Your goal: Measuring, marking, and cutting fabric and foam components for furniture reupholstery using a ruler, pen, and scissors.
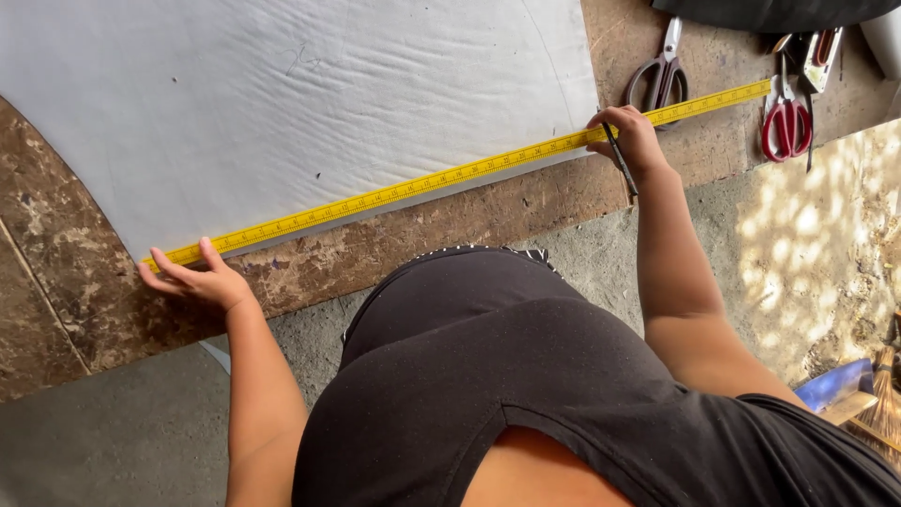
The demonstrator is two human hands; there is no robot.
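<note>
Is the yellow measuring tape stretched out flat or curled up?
Stretched out flat: the yellow measuring tape lies along the white fabric edge, pinned by the left hand and right hand.

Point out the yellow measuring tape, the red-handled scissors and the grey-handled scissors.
yellow measuring tape (422, 183), head view, middle of the strip.
red-handled scissors (786, 127), head view, red handle loops.
grey-handled scissors (663, 77), head view, near the pivot.

This looks like a small tailoring or upholstery workshop with a bare concrete floor. A worn, mottled brown wooden worktable (394, 249) carries a large sheet of white fabric (310, 94) with a long yellow measuring stick (450, 176) laid along its near edge. At the worktable's far right end lie grey-handled metal shears (662, 70) and red-handled scissors (786, 117); a straw broom (882, 413) rests on the floor below that end.
</note>
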